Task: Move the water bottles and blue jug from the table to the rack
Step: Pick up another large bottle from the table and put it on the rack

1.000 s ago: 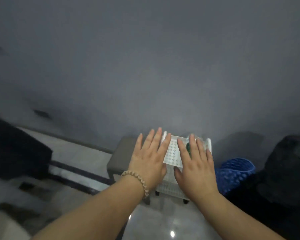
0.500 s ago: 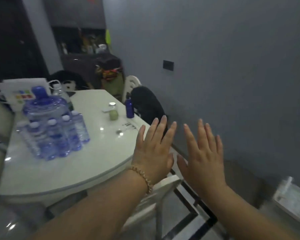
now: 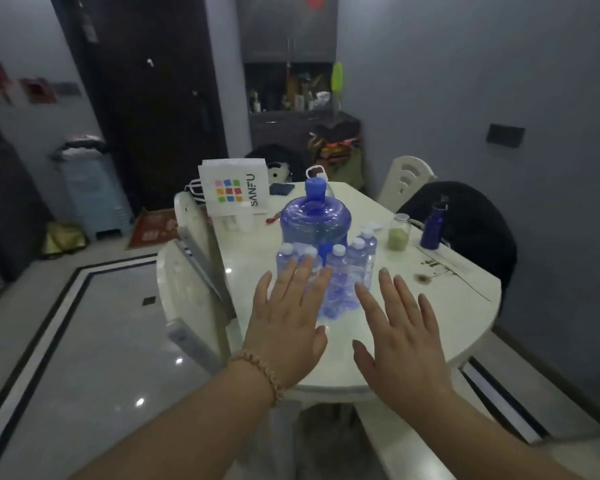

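Perhaps six clear, white-capped water bottles (image 3: 338, 278) clustered toward left edge of table (image 3: 430, 306), fronting translucent blue jug (image 3: 314, 220); left hand (image 3: 284, 327), right hand (image 3: 402, 341) outspread, empty.

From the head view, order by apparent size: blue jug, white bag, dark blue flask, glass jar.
1. blue jug and white bag: about alike; the bag sits farther back, so they are not ranked.
2. dark blue flask
3. glass jar

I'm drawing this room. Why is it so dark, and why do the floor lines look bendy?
Head view: dim lighting leaves everything grey-blue. The wide-angle lens bends the dark stripes on the glossy floor toward the picture's edges. Small bright glints shine on the floor and the table. The water bottles look slightly soft.
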Tool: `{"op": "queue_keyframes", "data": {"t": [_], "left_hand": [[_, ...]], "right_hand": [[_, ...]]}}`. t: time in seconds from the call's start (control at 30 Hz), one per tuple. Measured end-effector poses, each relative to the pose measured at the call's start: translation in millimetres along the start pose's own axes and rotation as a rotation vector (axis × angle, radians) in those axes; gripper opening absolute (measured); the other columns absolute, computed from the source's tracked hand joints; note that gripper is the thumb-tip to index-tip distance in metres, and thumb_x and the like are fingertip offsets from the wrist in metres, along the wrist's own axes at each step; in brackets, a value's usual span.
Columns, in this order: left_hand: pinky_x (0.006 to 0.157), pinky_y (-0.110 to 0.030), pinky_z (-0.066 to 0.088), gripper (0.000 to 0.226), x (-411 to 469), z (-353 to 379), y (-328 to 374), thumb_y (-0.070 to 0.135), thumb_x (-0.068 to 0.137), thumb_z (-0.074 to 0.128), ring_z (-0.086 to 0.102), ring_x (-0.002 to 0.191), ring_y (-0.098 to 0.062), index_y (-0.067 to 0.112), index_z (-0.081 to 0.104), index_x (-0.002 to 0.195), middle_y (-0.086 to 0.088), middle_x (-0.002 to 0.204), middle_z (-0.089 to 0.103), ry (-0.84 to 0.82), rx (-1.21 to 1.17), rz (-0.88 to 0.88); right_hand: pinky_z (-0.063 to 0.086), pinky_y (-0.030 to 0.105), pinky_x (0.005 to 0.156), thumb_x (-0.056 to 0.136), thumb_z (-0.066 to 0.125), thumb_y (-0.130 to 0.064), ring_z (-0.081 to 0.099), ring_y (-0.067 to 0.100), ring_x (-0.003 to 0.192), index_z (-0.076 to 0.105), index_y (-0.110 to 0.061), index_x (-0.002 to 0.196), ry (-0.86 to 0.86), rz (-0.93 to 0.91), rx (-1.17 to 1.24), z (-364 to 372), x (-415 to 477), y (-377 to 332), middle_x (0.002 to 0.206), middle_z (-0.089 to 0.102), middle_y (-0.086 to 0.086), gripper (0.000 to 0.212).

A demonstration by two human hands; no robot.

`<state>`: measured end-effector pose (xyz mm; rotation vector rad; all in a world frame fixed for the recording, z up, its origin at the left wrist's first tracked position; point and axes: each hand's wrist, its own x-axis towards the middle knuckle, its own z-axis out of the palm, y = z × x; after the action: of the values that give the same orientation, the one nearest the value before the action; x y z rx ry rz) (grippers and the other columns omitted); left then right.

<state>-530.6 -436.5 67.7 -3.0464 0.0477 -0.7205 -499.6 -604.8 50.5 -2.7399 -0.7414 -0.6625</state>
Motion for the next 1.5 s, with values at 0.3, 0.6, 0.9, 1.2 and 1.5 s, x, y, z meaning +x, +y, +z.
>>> {"op": "queue_keyframes", "data": {"t": [0.3, 0.6, 0.9, 1.2, 1.5], "left_hand": [[0.108, -0.046, 0.015, 0.089, 95, 81, -166, 0.048, 0.072, 0.069, 0.032, 0.135, -0.027, 0.026, 0.023, 0.144, -0.006, 0.149, 0.033, -0.047, 0.044, 0.01], [0.108, -0.046, 0.013, 0.09, 271, 136, -297, 0.044, 0.067, 0.073, 0.03, 0.134, -0.027, 0.024, 0.026, 0.142, -0.007, 0.148, 0.035, 0.029, 0.048, 0.203], [0.113, -0.051, 0.009, 0.082, 413, 277, -340, 0.049, 0.084, 0.053, 0.01, 0.142, -0.028, 0.026, -0.002, 0.142, -0.007, 0.157, 0.008, 0.076, -0.158, 0.462], [0.108, -0.049, 0.007, 0.087, 461, 310, -374, 0.041, 0.076, 0.063, 0.02, 0.139, -0.031, 0.019, 0.017, 0.146, -0.011, 0.153, 0.022, 0.077, -0.213, 0.667], [0.108, -0.049, 0.009, 0.091, 458, 317, -374, 0.038, 0.068, 0.07, 0.025, 0.136, -0.032, 0.018, 0.024, 0.143, -0.012, 0.151, 0.029, 0.067, -0.224, 0.713]], "right_hand": [[0.022, 0.053, 0.11, 0.076, 0.073, -0.039, 0.025, 0.032, 0.139, 0.04, -0.02, 0.142, -0.041, 0.044, 0.078, 127, 170, -89, 0.151, 0.03, 0.013, 0.076], [0.006, 0.049, 0.114, 0.088, 0.058, -0.04, 0.007, 0.027, 0.144, 0.022, -0.023, 0.148, -0.012, 0.137, -0.048, 197, 334, -109, 0.157, 0.011, 0.007, 0.072], [0.02, 0.054, 0.111, 0.087, 0.022, -0.036, 0.013, 0.036, 0.142, 0.019, -0.015, 0.145, 0.189, 0.45, -0.379, 296, 457, -111, 0.155, 0.017, 0.017, 0.062], [0.001, 0.055, 0.113, 0.091, 0.047, -0.044, -0.013, 0.038, 0.142, -0.007, -0.019, 0.147, 0.018, 0.801, -0.556, 314, 555, -49, 0.156, -0.014, 0.015, 0.082], [0.035, 0.053, 0.103, 0.083, 0.063, -0.026, 0.033, 0.04, 0.128, 0.023, -0.017, 0.14, -0.105, 0.879, -0.501, 324, 565, -32, 0.139, 0.034, 0.016, 0.07]]}}
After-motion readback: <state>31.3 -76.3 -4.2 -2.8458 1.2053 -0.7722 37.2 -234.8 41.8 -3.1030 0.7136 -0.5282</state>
